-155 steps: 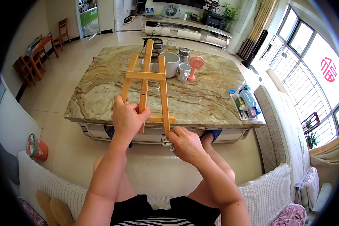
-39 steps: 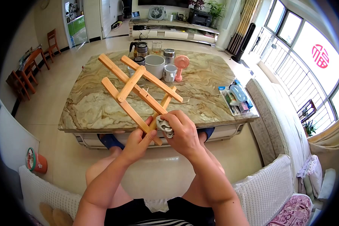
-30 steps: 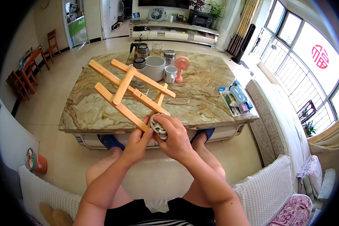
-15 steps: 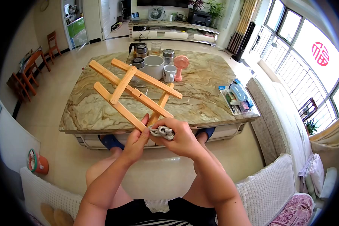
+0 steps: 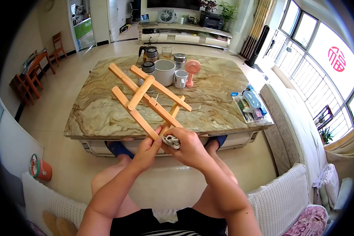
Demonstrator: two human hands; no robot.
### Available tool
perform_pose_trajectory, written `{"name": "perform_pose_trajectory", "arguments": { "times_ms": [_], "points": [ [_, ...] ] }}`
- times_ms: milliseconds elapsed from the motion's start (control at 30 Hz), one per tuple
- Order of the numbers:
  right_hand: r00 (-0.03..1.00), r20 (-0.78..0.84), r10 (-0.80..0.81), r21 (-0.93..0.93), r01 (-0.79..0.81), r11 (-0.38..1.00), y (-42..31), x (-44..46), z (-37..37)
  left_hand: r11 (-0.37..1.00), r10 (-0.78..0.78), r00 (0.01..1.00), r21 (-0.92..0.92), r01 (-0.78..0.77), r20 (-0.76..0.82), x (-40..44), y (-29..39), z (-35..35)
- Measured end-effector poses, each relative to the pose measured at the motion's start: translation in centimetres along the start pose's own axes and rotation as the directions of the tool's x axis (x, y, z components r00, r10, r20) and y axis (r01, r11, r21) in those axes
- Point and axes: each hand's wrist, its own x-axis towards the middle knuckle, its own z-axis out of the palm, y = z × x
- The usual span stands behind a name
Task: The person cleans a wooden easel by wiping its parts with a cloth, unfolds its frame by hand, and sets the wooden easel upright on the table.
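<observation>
A light wooden frame of slats and crossbars (image 5: 141, 93) is held up at a tilt over the near edge of the marble-topped table (image 5: 94, 114). My left hand (image 5: 147, 149) is closed round the near end of its left slat. In my right hand (image 5: 187, 145) is a bunched grey-white cloth (image 5: 171, 142), pressed against the frame's near end close to the left thumb. The right fingertips are partly hidden behind the cloth and the wood.
At the table's back stand a white pot (image 5: 164, 72), a mug (image 5: 181, 78), several lidded jars and a pink handheld fan (image 5: 192, 72). Packaged items (image 5: 251, 103) lie at the right edge. A sofa (image 5: 281, 192) is around me, and a red bin (image 5: 40, 168) stands on the left floor.
The wooden frame has turned slightly clockwise, its far end swinging right. Both hands have shifted a little, with the cloth still in the right one. The view has moved slightly too.
</observation>
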Motion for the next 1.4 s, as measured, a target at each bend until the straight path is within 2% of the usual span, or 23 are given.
{"name": "perform_pose_trajectory", "arguments": {
  "times_ms": [67, 100, 167, 233, 267, 333, 400, 467, 533, 600, 667, 733, 800, 900, 933, 1000, 1067, 1133, 1200, 1267, 1300, 1333, 1400],
  "points": [
    [0.998, 0.044, 0.054, 0.054, -0.057, 0.997, -0.2, 0.0, -0.2, 0.999, -0.026, 1.000, -0.029, 0.027, 0.016, -0.1, 0.2, -0.1],
    [0.994, 0.078, 0.081, 0.028, -0.083, 0.996, -0.3, 0.1, -0.5, 0.999, -0.034, 0.999, -0.039, 0.035, 0.021, 0.0, 0.1, -0.1],
    [0.988, 0.111, 0.106, -0.001, -0.107, 0.994, 0.0, 0.0, -0.9, 0.996, 0.087, 0.996, 0.024, -0.088, 0.030, 0.5, -0.7, 0.0],
    [0.976, 0.155, 0.155, -0.130, -0.136, 0.982, 0.4, -0.2, -1.6, 0.997, 0.077, 0.996, 0.007, -0.077, 0.044, 0.4, -0.1, 0.2],
    [0.976, 0.154, 0.154, -0.132, -0.134, 0.982, 0.5, -0.4, -2.2, 0.998, 0.065, 0.996, -0.008, -0.064, 0.058, 0.4, 0.1, 0.2],
    [0.927, 0.207, 0.313, 0.018, -0.323, 0.946, -0.7, -0.1, -4.0, 0.998, 0.054, 0.997, -0.047, -0.051, 0.055, 0.6, 0.0, 0.2],
    [0.919, 0.206, 0.335, 0.055, -0.353, 0.934, -0.7, 0.1, -4.5, 0.996, 0.042, 0.998, -0.087, -0.037, 0.048, 0.6, -0.3, 0.0],
    [0.955, -0.033, 0.294, 0.122, -0.288, 0.950, -0.4, 0.2, -4.4, 0.999, -0.009, 1.000, -0.048, 0.009, -0.002, 0.5, -0.6, -0.2],
    [0.953, -0.087, 0.289, 0.112, -0.279, 0.954, -0.2, 0.5, -4.1, 0.999, -0.035, 0.999, 0.003, 0.035, -0.008, 0.2, -0.3, -0.1],
    [0.952, -0.223, 0.211, 0.069, -0.201, 0.977, 0.4, 0.8, -3.4, 0.997, -0.061, 0.998, 0.054, 0.062, -0.010, 0.0, -0.2, 0.1],
    [0.942, -0.231, 0.243, 0.096, -0.227, 0.969, 0.6, 0.7, -2.9, 0.999, -0.014, 0.999, 0.043, 0.015, -0.031, -0.1, -0.3, 0.6],
    [0.973, -0.154, 0.171, 0.006, -0.172, 0.985, 0.6, 0.6, -2.4, 0.997, 0.003, 1.000, 0.074, -0.001, -0.028, -0.3, 0.4, 0.8],
    [0.978, -0.146, 0.147, -0.011, -0.151, 0.989, 0.5, 0.4, -2.3, 0.994, 0.018, 0.999, 0.105, -0.015, -0.029, -0.3, 0.5, 0.9],
    [0.982, 0.072, 0.176, -0.041, -0.173, 0.984, 1.2, -0.3, -2.5, 0.996, 0.034, 0.998, 0.080, -0.029, -0.058, -0.1, 0.2, 0.4],
    [0.982, 0.072, 0.176, -0.040, -0.174, 0.984, 1.5, -0.6, -2.4, 0.991, 0.007, 0.998, 0.135, 0.001, -0.061, 0.0, 0.4, 0.1],
    [0.940, 0.255, 0.228, -0.155, -0.193, 0.969, 1.4, -1.0, -2.4, 0.981, -0.019, 0.998, 0.190, 0.030, -0.062, 0.2, 0.5, -0.4],
    [0.925, 0.288, 0.247, -0.167, -0.206, 0.964, 0.9, -0.9, -3.2, 0.950, 0.010, 0.996, 0.310, 0.017, -0.085, 0.3, 0.3, -0.6],
    [0.949, 0.206, 0.239, 0.048, -0.254, 0.966, 0.2, -0.5, -3.8, 0.930, 0.028, 0.994, 0.367, 0.013, -0.107, 0.2, 0.4, -0.2],
    [0.940, 0.171, 0.294, 0.114, -0.316, 0.942, 0.0, -0.1, -3.8, 0.905, 0.049, 0.990, 0.426, 0.011, -0.130, 0.0, 0.8, 0.2],
    [0.945, -0.166, 0.281, 0.188, -0.250, 0.950, -0.2, 0.6, -3.5, 0.833, -0.041, 0.996, 0.548, 0.079, -0.082, -0.5, 1.5, 0.5],
    [0.914, -0.270, 0.302, 0.247, -0.237, 0.940, 0.6, 0.8, -3.2, 0.832, -0.042, 0.996, 0.549, 0.078, -0.077, -0.8, 1.8, 0.7],
    [0.913, -0.272, 0.304, 0.246, -0.240, 0.939, 1.2, 1.1, -3.3, 0.831, -0.054, 0.997, 0.551, 0.078, -0.060, -1.1, 2.2, 1.0],
    [0.827, -0.456, 0.330, 0.178, -0.279, 0.944, 2.1, 1.7, -3.8, 0.833, -0.064, 0.997, 0.549, 0.076, -0.041, -1.5, 2.5, 1.6]
  ]
}}
